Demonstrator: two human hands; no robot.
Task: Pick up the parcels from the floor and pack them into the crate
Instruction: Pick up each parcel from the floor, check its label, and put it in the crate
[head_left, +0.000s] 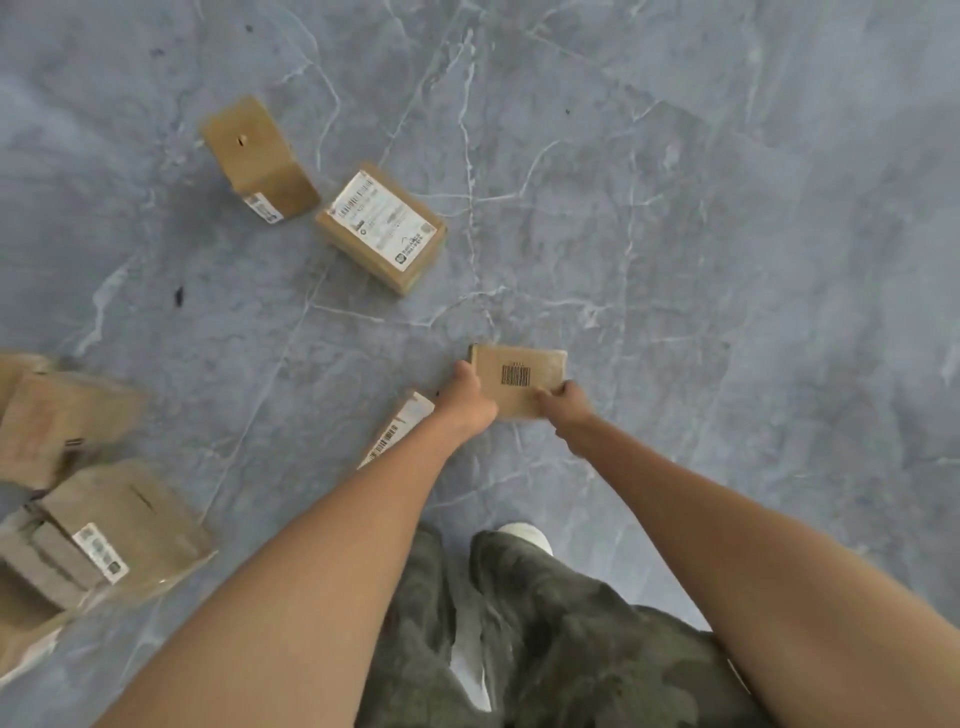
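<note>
Camouflage trousers (545, 639) and a white shoe (525, 535) stand nearest. Beyond them the left hand (467, 397) and right hand (567, 401) each clamp one end of the barcoded parcel (519, 376), mid-floor (727, 208). Whether it is lifted, I cannot tell. It wants a level lift with even pressure. By my count: one held, a slim parcel (397, 430) under the left forearm, a plain box (254, 156) and a labelled box (382, 226) far left, and at least three in the near-left heap (104, 535). No crate shows.

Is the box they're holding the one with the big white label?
No, the held box shows only a black barcode; the labelled box lies apart on the floor.
</note>
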